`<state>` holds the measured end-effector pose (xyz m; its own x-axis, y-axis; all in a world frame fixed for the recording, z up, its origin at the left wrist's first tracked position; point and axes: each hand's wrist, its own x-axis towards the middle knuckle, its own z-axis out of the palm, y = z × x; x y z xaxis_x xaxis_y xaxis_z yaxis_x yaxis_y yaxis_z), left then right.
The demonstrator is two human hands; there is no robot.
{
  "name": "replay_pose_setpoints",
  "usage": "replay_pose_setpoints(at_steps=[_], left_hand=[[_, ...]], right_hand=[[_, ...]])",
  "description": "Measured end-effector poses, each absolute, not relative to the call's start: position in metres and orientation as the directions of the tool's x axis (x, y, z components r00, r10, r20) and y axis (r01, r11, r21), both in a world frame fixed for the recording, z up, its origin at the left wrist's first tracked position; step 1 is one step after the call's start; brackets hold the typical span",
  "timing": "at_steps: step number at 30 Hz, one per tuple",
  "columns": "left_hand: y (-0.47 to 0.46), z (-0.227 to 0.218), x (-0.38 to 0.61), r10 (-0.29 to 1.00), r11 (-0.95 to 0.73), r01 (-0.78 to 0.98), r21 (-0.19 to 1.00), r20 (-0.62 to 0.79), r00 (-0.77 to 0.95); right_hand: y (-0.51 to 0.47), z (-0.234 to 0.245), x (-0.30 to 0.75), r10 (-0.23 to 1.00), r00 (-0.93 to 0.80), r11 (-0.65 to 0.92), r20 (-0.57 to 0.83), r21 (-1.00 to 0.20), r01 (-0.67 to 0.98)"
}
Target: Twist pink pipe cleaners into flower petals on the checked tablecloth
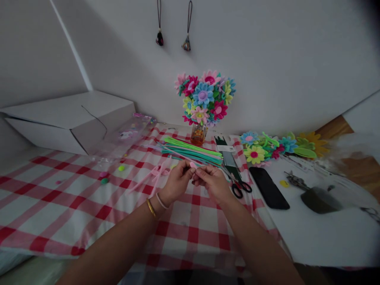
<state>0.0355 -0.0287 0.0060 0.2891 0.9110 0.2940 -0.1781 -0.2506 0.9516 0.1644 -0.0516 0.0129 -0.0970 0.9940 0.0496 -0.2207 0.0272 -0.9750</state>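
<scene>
My left hand (177, 180) and my right hand (214, 181) meet over the checked cloth, fingertips pinched together. Between them shows the small looped end of a pink pipe cleaner (192, 164); the rest of it is hidden by my fingers. Left of my hands lie bent pink pipe cleaners (154, 173). Just behind them is a bundle of green, teal and pink pipe cleaners (192, 149). Black-handled scissors (242, 189) rest to the right of my right hand, blades toward the back.
A glass vase (198, 134) of fuzzy flowers (204, 95) stands by the wall. A white box (74, 118) and a clear plastic bag (124, 136) sit at left, near pompoms (104, 181). At right lie a black phone (268, 188), keys (297, 181) and more fuzzy flowers (255, 154).
</scene>
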Motion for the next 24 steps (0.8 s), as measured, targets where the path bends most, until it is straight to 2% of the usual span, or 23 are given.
replay_pose_setpoints(at_steps=[3,6,8,12,15,18,24], left_hand=[[-0.026,0.007,0.033,0.912,-0.237,-0.17,0.956,0.28,0.3],[-0.019,0.011,0.023,0.862,-0.118,-0.17,0.978,0.186,0.472],[-0.016,0.013,0.016,0.836,-0.06,-0.097,0.994,0.103,0.539],[-0.015,0.012,0.012,0.843,-0.096,-0.004,0.995,0.083,0.532],[-0.015,0.009,0.015,0.873,-0.105,-0.009,0.994,0.097,0.477],[-0.015,0.006,0.018,0.895,-0.062,-0.016,0.998,0.062,0.441],[-0.014,0.001,0.022,0.925,0.042,-0.075,0.996,-0.01,0.379]], right_hand=[[-0.052,0.016,0.167,0.995,-0.082,0.034,0.048,-0.985,-0.171],[-0.053,0.021,0.171,0.991,-0.099,0.096,0.092,-0.995,0.041],[-0.054,0.023,0.174,0.984,-0.143,0.129,0.106,-0.977,0.168],[-0.055,0.022,0.177,0.969,-0.2,0.212,0.143,-0.895,0.392],[-0.056,0.02,0.175,0.942,-0.23,0.335,0.246,-0.752,0.568],[-0.057,0.018,0.172,0.894,-0.284,0.438,0.346,-0.55,0.711],[-0.056,0.014,0.168,0.831,-0.387,0.477,0.401,-0.154,0.865]])
